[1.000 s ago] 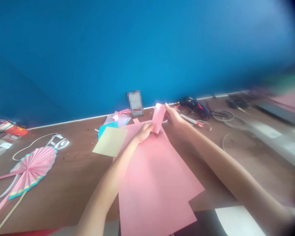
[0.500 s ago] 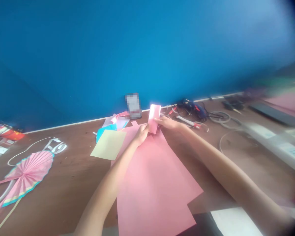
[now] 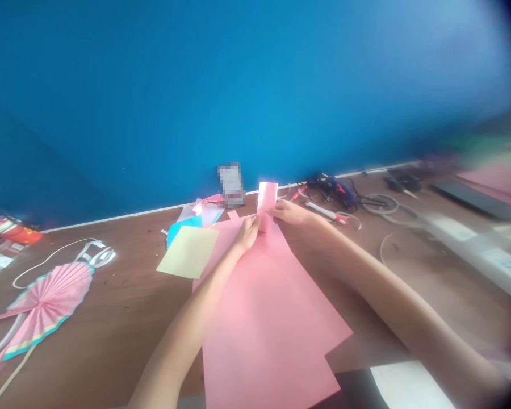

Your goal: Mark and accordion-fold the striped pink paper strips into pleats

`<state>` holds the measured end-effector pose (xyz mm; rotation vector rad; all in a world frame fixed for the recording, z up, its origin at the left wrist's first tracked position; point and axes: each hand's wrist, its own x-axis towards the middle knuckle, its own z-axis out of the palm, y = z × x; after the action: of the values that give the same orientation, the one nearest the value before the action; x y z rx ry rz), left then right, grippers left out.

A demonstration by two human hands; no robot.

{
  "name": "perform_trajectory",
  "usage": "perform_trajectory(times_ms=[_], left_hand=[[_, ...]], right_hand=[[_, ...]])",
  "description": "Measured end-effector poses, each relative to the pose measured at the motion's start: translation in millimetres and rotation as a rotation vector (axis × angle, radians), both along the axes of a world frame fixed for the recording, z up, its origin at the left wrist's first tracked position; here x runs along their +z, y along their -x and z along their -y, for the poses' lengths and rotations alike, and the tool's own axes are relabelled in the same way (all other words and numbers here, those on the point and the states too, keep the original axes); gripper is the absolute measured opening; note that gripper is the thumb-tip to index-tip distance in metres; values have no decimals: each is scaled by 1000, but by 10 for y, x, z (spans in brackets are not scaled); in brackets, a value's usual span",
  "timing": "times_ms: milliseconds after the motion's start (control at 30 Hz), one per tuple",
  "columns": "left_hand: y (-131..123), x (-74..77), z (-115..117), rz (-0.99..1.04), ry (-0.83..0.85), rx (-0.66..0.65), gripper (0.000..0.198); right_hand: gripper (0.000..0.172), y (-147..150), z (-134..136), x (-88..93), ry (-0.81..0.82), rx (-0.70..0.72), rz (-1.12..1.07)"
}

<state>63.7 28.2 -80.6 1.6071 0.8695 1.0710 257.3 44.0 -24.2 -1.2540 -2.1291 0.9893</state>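
Both hands hold a narrow folded strip of pink paper (image 3: 267, 196) upright above the far end of a large pink paper sheet (image 3: 268, 318). My left hand (image 3: 249, 232) grips the strip's lower left side, fingers closed. At its right edge, my right hand (image 3: 287, 211) pinches the strip with thumb and fingers. The large sheet lies flat beneath, with a notch cut in its right side. A pale yellow paper (image 3: 188, 251) overlaps a blue paper piece (image 3: 183, 226) left of the hands.
A pleated pink paper fan (image 3: 46, 304) lies at left near white strips (image 3: 102, 255). Right of the hands are a glue gun (image 3: 343, 190), cables (image 3: 381, 203) and a white power strip (image 3: 485, 253). A blue wall (image 3: 255, 85) rises behind the table (image 3: 123, 318).
The pink strip has turned slightly and looks a little narrower. My right hand has shifted slightly, and both hands keep their hold.
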Motion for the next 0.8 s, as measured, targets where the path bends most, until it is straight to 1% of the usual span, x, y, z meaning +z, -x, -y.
perform_trajectory(times_ms=[100, 200, 333, 500, 567, 700, 800], left_hand=[[1, 40, 17, 30, 7, -66, 55], [4, 88, 43, 41, 2, -106, 56], [11, 129, 71, 27, 8, -91, 53], [28, 143, 72, 20, 9, -47, 49], [36, 135, 61, -2, 4, -15, 48], [44, 121, 57, -6, 14, 3, 48], [44, 130, 74, 36, 64, -5, 48]], right_hand=[[59, -22, -26, -37, 45, 105, -30], [62, -37, -63, -89, 62, 165, -75], [63, -32, -69, -106, 114, 187, -165], [67, 9, 9, -50, 295, 195, -120], [68, 21, 32, -39, 340, 196, -145], [67, 25, 40, -46, 340, 196, -167], [63, 36, 34, -71, 314, 239, -132]])
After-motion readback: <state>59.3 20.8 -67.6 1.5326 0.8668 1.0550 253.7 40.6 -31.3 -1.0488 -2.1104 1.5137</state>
